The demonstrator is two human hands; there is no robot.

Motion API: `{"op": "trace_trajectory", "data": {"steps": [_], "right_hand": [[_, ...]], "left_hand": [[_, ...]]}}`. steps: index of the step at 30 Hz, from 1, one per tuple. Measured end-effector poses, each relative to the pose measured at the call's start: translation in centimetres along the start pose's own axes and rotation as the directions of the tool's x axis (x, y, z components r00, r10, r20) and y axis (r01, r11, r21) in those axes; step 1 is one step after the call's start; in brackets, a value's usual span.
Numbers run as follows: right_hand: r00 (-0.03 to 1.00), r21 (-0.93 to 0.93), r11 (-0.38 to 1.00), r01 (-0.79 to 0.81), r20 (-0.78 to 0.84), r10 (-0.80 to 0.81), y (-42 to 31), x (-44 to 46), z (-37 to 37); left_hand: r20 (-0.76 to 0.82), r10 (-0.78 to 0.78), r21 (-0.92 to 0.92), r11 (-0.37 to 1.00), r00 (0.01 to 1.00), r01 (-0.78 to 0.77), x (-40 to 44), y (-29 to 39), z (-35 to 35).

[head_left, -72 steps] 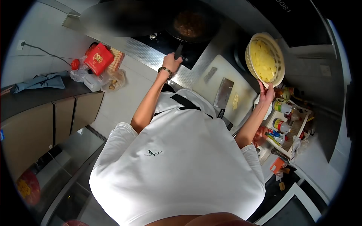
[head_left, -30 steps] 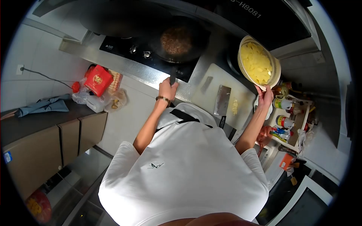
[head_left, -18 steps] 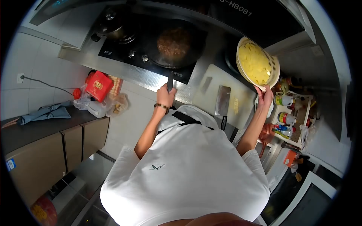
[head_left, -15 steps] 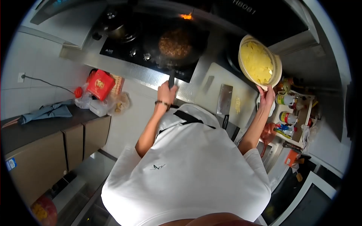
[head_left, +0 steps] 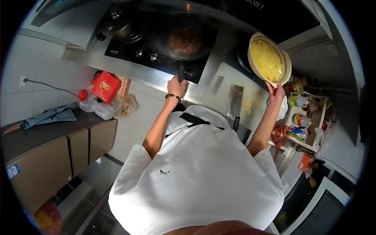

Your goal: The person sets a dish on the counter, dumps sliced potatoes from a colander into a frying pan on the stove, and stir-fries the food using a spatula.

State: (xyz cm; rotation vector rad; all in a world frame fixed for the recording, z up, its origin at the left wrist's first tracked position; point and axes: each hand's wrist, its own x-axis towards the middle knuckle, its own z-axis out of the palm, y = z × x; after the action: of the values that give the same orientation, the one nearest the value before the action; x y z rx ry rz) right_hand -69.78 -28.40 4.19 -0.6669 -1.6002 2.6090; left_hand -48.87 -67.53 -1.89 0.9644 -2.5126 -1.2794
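Observation:
My left hand (head_left: 177, 87) is wrapped round the black handle (head_left: 182, 72) of a wok (head_left: 203, 51) on the stove. Browned, chopped food (head_left: 184, 40), probably meat, lies in the wok, and a flame (head_left: 188, 8) shows beyond its far rim. My right hand (head_left: 276, 93) grips the near rim of a cream plastic strainer basket (head_left: 287, 64), which is tilted and full of yellow slices (head_left: 266, 58). Below it is a white cutting board (head_left: 216, 100) bearing a cleaver (head_left: 235, 101) and a small pile of pale chopped bits (head_left: 248, 106).
A lidded pot (head_left: 124, 27) stands on the stove's left burner. At right, a rack (head_left: 319, 125) holds bottles, with a white bowl (head_left: 282, 108) beside it. A red box (head_left: 105, 87) and plastic bags sit on the left counter (head_left: 47, 135).
The flame behind the wok is narrower and farther left. My left hand and the wok have shifted slightly right in view; the basket stays held over the counter at right.

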Motion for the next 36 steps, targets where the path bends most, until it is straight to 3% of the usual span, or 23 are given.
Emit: {"op": "trace_trajectory", "data": {"steps": [4,7,9,10,13,15,19,23,24,25,27,30,33,36], "right_hand": [[1.000,-0.013,1.000,0.029,-0.001,-0.029,0.3,0.3,-0.6],[0.999,-0.016,0.999,0.031,-0.013,-0.031,0.2,0.0,-0.2],[1.000,0.010,1.000,0.026,-0.016,-0.026,0.0,0.1,0.0],[1.000,0.017,1.000,0.020,-0.002,-0.020,0.0,0.2,0.1],[1.000,0.014,1.000,0.028,0.002,-0.028,-0.1,0.1,0.0],[0.999,0.003,0.999,0.040,-0.006,-0.040,-0.1,0.6,0.2],[0.999,0.022,0.999,0.035,-0.007,-0.035,-0.1,0.5,0.0],[1.000,-0.012,1.000,0.008,-0.001,-0.008,-0.2,0.7,-0.1],[1.000,-0.012,1.000,0.016,0.006,-0.016,0.0,1.0,-0.5],[1.000,-0.013,1.000,0.022,0.017,-0.022,0.0,1.2,-0.6],[1.000,-0.023,1.000,0.018,-0.011,-0.018,-0.4,0.6,0.4],[1.000,-0.005,1.000,0.012,-0.018,-0.012,-0.4,0.2,0.5],[1.000,0.003,1.000,0.026,0.011,-0.026,-0.3,0.2,0.8],[0.999,0.006,0.999,0.051,0.019,-0.051,0.0,0.6,0.1]], "left_hand": [[0.074,-0.068,-0.060,0.996,0.995,0.073,-2.5,0.3,-1.2],[0.050,-0.037,-0.092,0.995,0.998,0.041,-1.9,-0.1,-0.8],[-0.008,0.007,-0.031,0.999,1.000,-0.007,-0.4,0.4,-0.1],[0.059,-0.105,-0.019,0.994,0.993,0.107,-0.4,1.7,-0.8],[0.044,-0.017,0.056,0.998,0.999,0.015,-2.5,0.8,-1.7],[0.122,-0.142,-0.071,0.986,0.982,0.152,-3.8,1.3,-2.6],[-0.022,0.007,0.038,0.999,1.000,-0.006,-1.0,1.0,-0.9],[-0.026,0.053,0.071,0.996,0.998,-0.051,-1.0,0.6,-0.5],[0.054,-0.056,0.018,0.998,0.997,0.055,-2.4,0.2,-1.0],[0.075,-0.039,0.016,0.999,0.996,0.038,-3.9,0.9,-2.2],[0.186,-0.190,-0.064,0.977,0.964,0.205,-4.5,2.1,-4.0],[0.035,0.042,0.069,0.997,0.999,-0.044,-1.3,1.2,-2.1],[-0.012,0.025,0.039,0.999,1.000,-0.024,-0.1,2.5,-0.6],[0.040,0.018,0.047,0.999,0.999,-0.019,-4.7,1.9,-2.6]]}}
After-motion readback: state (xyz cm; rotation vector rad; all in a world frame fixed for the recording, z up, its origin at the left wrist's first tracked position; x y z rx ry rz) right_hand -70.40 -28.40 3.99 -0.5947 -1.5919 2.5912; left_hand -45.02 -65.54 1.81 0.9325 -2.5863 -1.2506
